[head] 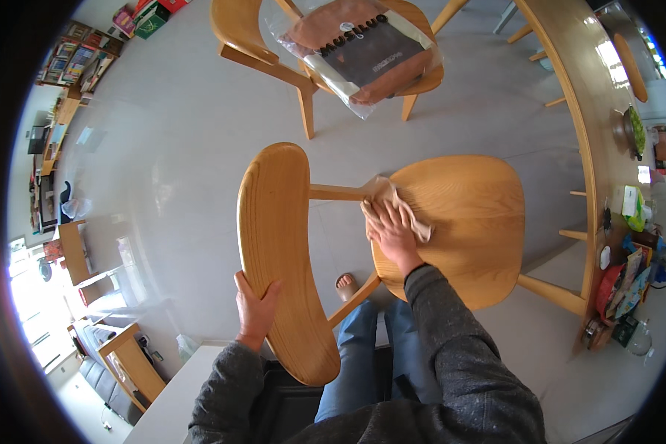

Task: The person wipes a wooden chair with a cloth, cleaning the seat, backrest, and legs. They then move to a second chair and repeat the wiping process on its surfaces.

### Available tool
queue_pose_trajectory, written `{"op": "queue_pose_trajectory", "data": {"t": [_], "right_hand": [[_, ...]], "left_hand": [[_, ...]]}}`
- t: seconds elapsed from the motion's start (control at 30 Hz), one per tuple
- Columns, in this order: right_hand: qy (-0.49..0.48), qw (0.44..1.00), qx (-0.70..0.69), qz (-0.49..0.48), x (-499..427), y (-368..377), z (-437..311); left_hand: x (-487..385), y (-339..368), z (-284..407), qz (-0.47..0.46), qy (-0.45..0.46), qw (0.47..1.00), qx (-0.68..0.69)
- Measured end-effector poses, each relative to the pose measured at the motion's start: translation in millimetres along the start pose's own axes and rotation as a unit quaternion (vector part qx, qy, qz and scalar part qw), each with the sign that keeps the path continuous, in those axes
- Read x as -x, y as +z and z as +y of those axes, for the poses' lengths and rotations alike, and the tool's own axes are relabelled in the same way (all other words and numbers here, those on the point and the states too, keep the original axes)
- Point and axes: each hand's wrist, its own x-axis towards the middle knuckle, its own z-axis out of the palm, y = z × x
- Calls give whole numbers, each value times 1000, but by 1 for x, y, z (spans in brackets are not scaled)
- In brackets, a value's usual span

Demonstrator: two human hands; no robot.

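A wooden chair stands before me, its curved backrest [277, 238] to the left and its rounded seat [466, 233] to the right. My left hand [257, 307] grips the outer edge of the backrest, thumb on the near face. My right hand [391, 230] lies flat on a beige cloth [416, 221], pressing it to the seat's rear edge by the backrest support [338, 192]. The cloth is crumpled, and part of it is hidden under the palm and fingers.
Beyond stands a second wooden chair [244, 33] with a clear plastic package [377, 61] on its seat. A long wooden table [583, 139] runs along the right, bearing a bowl of greens [635, 133] and several packets. A bookshelf [75, 58] is at the far left.
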Motion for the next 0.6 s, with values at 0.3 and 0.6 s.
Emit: {"op": "queue_pose_trajectory", "data": {"t": [0.3, 0.6], "right_hand": [[137, 984, 103, 52, -23, -104, 172], [256, 964, 79, 6, 116, -37, 68]], "left_hand": [[-5, -5, -11, 9, 24, 1000, 12], [-5, -4, -14, 12, 37, 999, 8]]}}
